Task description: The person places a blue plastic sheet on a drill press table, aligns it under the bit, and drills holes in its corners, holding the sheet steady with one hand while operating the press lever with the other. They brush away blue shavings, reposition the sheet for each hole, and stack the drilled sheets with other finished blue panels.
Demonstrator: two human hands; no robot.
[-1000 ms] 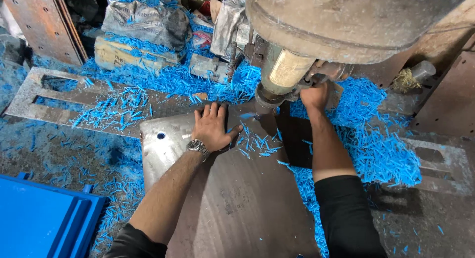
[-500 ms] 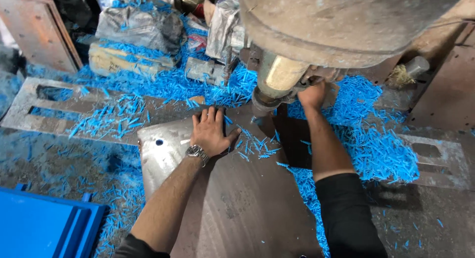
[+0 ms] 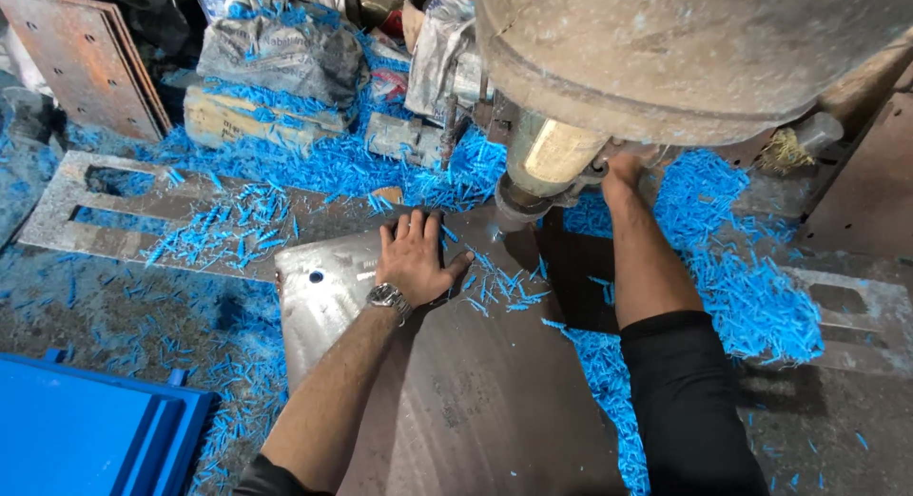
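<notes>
Head view: left hand (image 3: 414, 258) flat on metal plate (image 3: 456, 410).

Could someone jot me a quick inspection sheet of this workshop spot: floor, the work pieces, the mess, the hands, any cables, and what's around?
Surface: grey metal floor, dusty, strewn with bits.
Job's things: steel plate with one round hole, lying flat beneath the machine head.
Clutter: blue plastic pieces heaped right of the plate and scattered all over.
Grips: left hand pressed flat on the plate, wristwatch on; right hand reaching up under the machine head, fingers hidden.
Cables: nothing seen.
Surroundings: blue bin lower left; rusty plate leaning upper left; grey sack behind; cut-out metal frame on the floor.
</notes>
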